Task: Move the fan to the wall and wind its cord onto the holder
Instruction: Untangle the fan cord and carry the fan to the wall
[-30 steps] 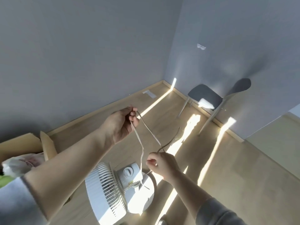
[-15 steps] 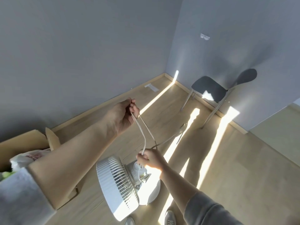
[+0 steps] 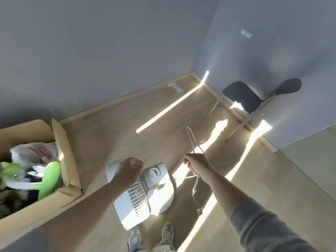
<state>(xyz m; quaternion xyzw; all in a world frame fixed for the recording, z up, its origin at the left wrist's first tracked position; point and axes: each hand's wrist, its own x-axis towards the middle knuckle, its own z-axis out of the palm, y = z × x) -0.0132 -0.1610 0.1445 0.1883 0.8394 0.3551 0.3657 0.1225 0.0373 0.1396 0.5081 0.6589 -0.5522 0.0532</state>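
A white fan (image 3: 156,180) stands on the wooden floor just ahead of my shoes, grille to the left and round dial on top. My left hand (image 3: 130,170) is a closed fist over the top of the grille; whether it grips anything cannot be told. To the right of the fan, my right hand (image 3: 195,164) pinches the pale cord (image 3: 194,192). A thin loop of cord sticks up above that hand. The rest hangs below it, ending in the plug (image 3: 200,211) near the floor. The cord holder is not visible.
An open cardboard box (image 3: 65,153) with bags and a green object sits at the left by the grey wall (image 3: 109,60). A dark chair (image 3: 241,96) stands in the far right corner. My two shoes (image 3: 151,237) are at the bottom edge.
My left hand has let go of the cord loop and dropped to the fan as a fist. My right hand has moved right, keeping the cord. The view has tilted down.
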